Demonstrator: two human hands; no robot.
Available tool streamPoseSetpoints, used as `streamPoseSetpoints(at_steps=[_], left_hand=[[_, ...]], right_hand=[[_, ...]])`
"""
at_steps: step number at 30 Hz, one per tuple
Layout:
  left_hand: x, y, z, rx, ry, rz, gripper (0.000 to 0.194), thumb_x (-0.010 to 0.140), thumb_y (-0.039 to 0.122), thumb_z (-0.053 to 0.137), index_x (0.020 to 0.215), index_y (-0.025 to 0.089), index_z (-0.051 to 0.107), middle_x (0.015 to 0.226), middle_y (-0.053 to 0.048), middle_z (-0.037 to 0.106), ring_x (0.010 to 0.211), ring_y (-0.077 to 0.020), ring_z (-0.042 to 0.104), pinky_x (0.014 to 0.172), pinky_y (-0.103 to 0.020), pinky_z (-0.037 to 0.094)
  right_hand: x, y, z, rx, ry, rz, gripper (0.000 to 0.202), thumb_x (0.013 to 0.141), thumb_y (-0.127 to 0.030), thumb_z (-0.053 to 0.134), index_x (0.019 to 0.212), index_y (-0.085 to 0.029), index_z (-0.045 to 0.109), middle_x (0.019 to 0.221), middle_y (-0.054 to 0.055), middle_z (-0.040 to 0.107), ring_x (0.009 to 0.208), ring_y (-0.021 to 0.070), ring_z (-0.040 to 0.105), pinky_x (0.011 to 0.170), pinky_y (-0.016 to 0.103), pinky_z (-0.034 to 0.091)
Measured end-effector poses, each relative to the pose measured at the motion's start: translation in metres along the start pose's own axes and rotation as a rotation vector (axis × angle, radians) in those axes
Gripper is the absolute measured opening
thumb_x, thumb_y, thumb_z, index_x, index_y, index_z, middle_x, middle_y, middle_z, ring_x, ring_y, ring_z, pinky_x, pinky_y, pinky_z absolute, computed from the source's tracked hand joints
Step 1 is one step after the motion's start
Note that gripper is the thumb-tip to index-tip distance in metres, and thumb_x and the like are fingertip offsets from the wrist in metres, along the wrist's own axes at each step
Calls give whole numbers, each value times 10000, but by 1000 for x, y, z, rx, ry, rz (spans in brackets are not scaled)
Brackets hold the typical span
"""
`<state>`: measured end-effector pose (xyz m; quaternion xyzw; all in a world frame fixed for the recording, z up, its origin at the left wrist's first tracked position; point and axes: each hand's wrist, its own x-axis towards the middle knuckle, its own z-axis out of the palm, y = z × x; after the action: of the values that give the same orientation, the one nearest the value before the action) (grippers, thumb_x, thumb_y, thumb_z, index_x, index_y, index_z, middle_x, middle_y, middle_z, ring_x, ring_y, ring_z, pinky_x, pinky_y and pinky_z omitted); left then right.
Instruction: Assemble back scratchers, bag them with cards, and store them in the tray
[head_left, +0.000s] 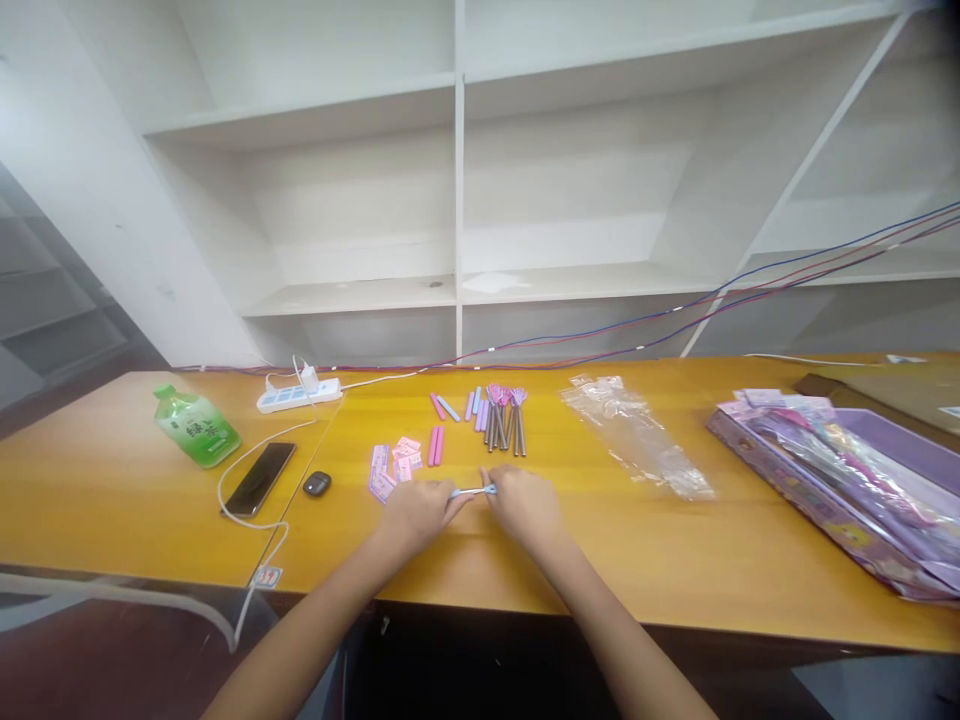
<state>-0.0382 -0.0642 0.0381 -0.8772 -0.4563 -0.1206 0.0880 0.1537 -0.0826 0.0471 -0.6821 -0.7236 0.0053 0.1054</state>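
Observation:
Above the front part of the table, my left hand (418, 514) and my right hand (525, 506) are close together. Both are closed on the ends of a thin light-blue and silver stick (472, 491); most of it is hidden in the fingers. Beyond them lies a bunch of metal rods with pink and purple tops (507, 420). Short coloured tubes are scattered to its left, including a pink pair (436, 446) and a blue one (448, 408). Small pink and purple printed cards (381, 472) lie just past my left hand.
Clear plastic bags (637, 435) lie right of the rods. A purple box (810, 500) of wrapped items stands at the right. Leftward are a green bottle (196, 428), a phone (260, 479), a small black object (317, 484) and a power strip (300, 395) with a white cable.

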Motion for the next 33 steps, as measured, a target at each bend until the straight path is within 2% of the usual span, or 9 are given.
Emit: streamPoseSetpoints(at_steps=[2, 3, 6, 8, 11, 14, 18, 29, 33], left_hand=[[-3, -24, -1, 25, -60, -10, 617, 1067, 622, 339, 829, 184, 704, 742, -103, 750, 610, -205, 665, 556, -274, 312], [-8, -44, -5, 47, -72, -2, 626, 1064, 629, 341, 817, 183, 704, 733, -107, 749, 610, -205, 666, 553, -271, 307], [-33, -121, -27, 84, -2, 30, 647, 1067, 634, 318, 786, 187, 692, 677, -90, 722, 565, -179, 631, 539, -260, 287], [-57, -165, -42, 99, 2, 91, 636, 1079, 613, 308, 782, 194, 684, 648, -62, 703, 547, -157, 613, 535, -253, 279], [-82, -193, -51, 116, -7, 123, 617, 1080, 608, 318, 786, 197, 673, 643, -46, 688, 527, -151, 587, 529, -260, 276], [-87, -183, -46, 99, -9, 147, 601, 1088, 583, 322, 776, 191, 655, 648, -44, 681, 521, -149, 571, 527, -264, 281], [-81, -170, -41, 100, 12, 174, 563, 1090, 560, 353, 774, 190, 637, 643, -33, 670, 525, -146, 568, 531, -269, 274], [-80, -173, -36, 150, 82, 231, 512, 1093, 523, 390, 773, 194, 615, 640, -18, 665, 524, -149, 567, 534, -294, 241], [-81, -170, -34, 133, 115, 249, 483, 1089, 496, 430, 759, 193, 611, 624, -16, 641, 524, -143, 550, 535, -285, 258]], right_hand=[[4, 24, -2, 17, -45, 1, 499, 1113, -414, 325, 992, -197, 758, 971, 131, 782, 834, 249, 751, 696, 306, 457], [4, 47, -5, 29, -50, 20, 488, 1110, -409, 329, 1008, -202, 759, 996, 133, 788, 869, 259, 755, 714, 315, 471], [-6, 148, -20, 58, 0, 127, 399, 1073, -398, 402, 1032, -235, 764, 1033, 122, 797, 936, 270, 749, 750, 325, 490], [-19, 216, -27, 35, 7, 136, 442, 1048, -479, 411, 896, -246, 754, 952, 121, 792, 887, 288, 742, 709, 337, 484], [-36, 273, -26, 28, -48, 88, 456, 1014, -528, 413, 842, -256, 736, 956, 112, 790, 923, 317, 736, 723, 364, 485], [-47, 279, -18, 59, -71, 72, 446, 999, -531, 405, 888, -260, 740, 991, 108, 787, 935, 314, 733, 736, 372, 496], [-51, 276, -12, 90, 0, 60, 519, 1012, -599, 370, 827, -257, 713, 899, 107, 746, 836, 283, 713, 694, 360, 487], [-56, 289, -4, 147, 28, 13, 409, 965, -527, 457, 979, -247, 755, 941, 100, 737, 864, 284, 722, 729, 366, 518], [-58, 284, -1, 114, 95, 24, 475, 1018, -544, 381, 890, -254, 735, 906, 104, 734, 795, 270, 709, 669, 353, 494]])
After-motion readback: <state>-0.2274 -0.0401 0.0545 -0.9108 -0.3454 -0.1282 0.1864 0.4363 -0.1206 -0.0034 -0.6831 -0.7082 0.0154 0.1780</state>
